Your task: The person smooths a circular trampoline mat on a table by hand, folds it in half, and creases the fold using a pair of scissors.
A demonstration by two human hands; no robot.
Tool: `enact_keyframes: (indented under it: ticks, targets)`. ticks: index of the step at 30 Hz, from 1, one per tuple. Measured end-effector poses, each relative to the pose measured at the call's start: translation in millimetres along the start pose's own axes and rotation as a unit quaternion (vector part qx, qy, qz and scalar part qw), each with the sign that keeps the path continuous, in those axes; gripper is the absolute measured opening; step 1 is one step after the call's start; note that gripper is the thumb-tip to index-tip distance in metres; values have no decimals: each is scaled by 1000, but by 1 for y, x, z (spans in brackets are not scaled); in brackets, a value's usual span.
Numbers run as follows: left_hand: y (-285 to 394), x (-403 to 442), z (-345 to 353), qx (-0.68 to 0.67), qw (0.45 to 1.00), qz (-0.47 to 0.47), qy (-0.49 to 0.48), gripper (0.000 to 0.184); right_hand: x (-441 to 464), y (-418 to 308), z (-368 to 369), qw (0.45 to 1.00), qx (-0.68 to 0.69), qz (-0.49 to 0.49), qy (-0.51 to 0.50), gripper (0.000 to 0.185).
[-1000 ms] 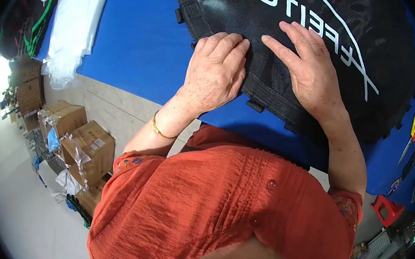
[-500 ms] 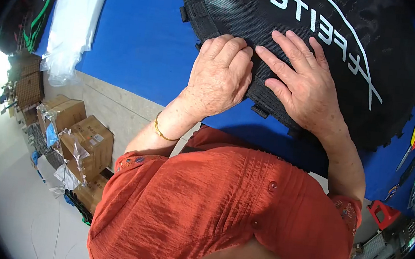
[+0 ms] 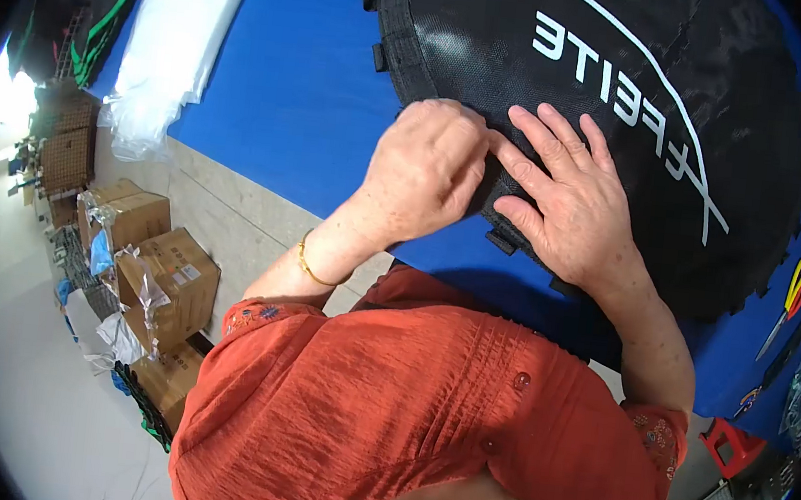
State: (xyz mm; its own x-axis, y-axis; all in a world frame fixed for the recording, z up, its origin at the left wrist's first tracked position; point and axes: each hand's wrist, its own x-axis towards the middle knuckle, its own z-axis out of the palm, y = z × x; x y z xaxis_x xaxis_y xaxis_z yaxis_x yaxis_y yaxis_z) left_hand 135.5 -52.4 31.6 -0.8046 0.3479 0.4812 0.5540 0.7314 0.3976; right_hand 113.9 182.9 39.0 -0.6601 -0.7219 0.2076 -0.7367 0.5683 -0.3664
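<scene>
A black round mat with a webbing border, small edge tabs and white lettering lies on the blue tabletop. My left hand is closed at the mat's near-left border, fingers curled down onto it. Whatever its fingertips pinch besides the border is hidden beneath the hand. My right hand rests on the mat just to the right, fingers spread and palm down. Its index fingertip reaches the side of my left hand, and its thumb lies along the border.
Clear plastic bags lie at the table's left. Yellow-and-red handled scissors are at the right, near a red object by the table's edge. Cardboard boxes stand on the floor at left.
The camera view has shifted, so the mat and table sit lower in the picture. My left fingers are curled tighter, and my right index fingertip has come up against my left hand.
</scene>
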Motion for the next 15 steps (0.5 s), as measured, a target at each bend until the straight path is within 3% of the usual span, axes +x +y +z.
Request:
enact_keyframes:
  ticks: [5,10,15]
  targets:
    - [-28,32,-18,94,996,-5,8,29,0,-1,0,1000,-7,4,-10,58]
    - [-62,38,-22,131,983,-8,-130,49,-2,0,-1,1000,6,6,-10,57]
    - [-63,31,-16,148,974,-29,-169,57,1,-1,-5,1000,13,4,-14,58]
